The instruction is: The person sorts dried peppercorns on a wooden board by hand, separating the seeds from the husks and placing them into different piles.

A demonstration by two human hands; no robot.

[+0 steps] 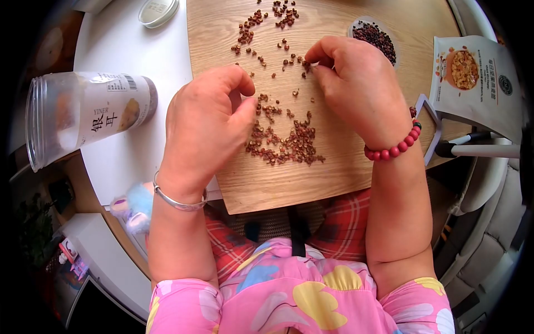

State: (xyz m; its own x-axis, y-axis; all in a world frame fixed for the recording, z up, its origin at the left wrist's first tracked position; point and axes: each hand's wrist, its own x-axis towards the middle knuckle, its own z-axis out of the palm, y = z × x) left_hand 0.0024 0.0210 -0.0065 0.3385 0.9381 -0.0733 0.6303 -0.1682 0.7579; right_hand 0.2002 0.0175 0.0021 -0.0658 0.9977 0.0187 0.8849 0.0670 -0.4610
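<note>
Reddish-brown Sichuan peppercorns lie in a loose pile on a wooden board, with more scattered toward its far side. My left hand is at the left edge of the pile, fingers curled and thumb close to the index finger. Whether anything is between those fingertips is hidden. My right hand is further up the board, its thumb and index finger pinched at a peppercorn. Beyond it, a small clear bowl holds darker peppercorns.
A clear plastic jar lies tilted on the white surface at left, with a round lid further back. A grey food pouch stands at right, beside a grey frame. A fluffy toy sits near my left wrist.
</note>
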